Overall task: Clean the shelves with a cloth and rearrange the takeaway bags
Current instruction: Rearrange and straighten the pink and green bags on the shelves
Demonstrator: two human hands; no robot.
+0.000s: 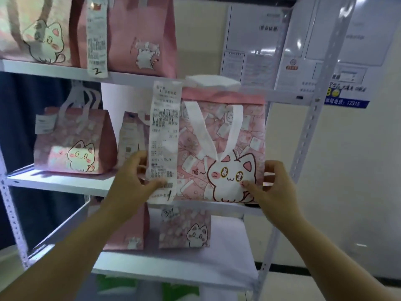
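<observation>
**Desk:** What are your fingers doing?

**Me:** On my left hand, the thumb presses the front of the takeaway bag, right over its long receipt. The other fingers curl behind the bag's left edge. My right hand mirrors that: thumb on the printed cat's cheek, fingers wrapped round the right edge. Both hands are clamped on this one bag.

**Desk:** Where is the bag?

**Me:** At the near right end of the middle shelf, with its base level with the front lip. I cannot tell whether it rests there or hangs just above.

**Desk:** Which way does it point?

**Me:** It is upright with the folded top up. The cat face and the white handles are turned toward me. Its long axis runs left to right along the shelf front.

**Desk:** How far along are we?

**Me:** Partway, I judge. Other bags stand on the top shelf, at the far left of the middle one, and on the lower shelf. This bag is not yet settled. No cloth is in view, so I cannot say whether the wiping is done.
</observation>
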